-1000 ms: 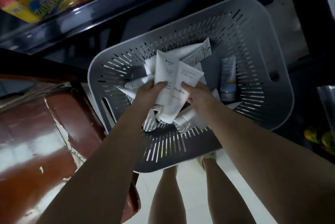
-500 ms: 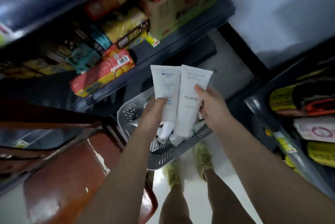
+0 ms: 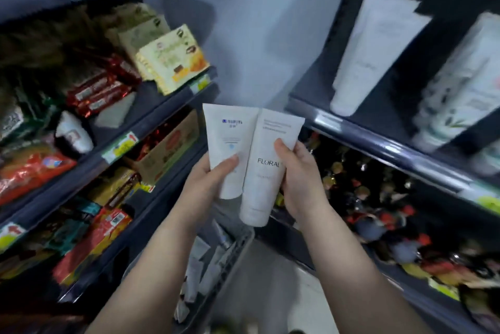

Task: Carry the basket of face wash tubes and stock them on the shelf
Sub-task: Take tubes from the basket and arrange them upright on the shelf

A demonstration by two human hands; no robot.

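Note:
My left hand (image 3: 208, 179) grips a white face wash tube with a blue logo (image 3: 230, 130), held upright at chest height. Beside it my right hand (image 3: 300, 179) grips a second white tube printed FLORAL (image 3: 266, 171), which overlaps the first one's right edge. Below my forearms sits the grey slotted basket (image 3: 238, 258) with several more white tubes (image 3: 208, 268) lying in it. On the dark shelf (image 3: 378, 133) at the upper right stand two tall white tubes (image 3: 373, 49), one plain and one with a leaf print (image 3: 465, 84).
Dark shelves on the left (image 3: 151, 114) carry snack boxes, red wrapped packets and cartons with yellow price tags. A lower shelf on the right (image 3: 378, 214) is crowded with small dark and coloured items. A pale wall (image 3: 257, 36) fills the gap between the racks.
Both hands lifted the two tubes out of the basket and up to shelf height. The view tilted up from the basket to the racks, bringing the right shelf with tubes into sight.

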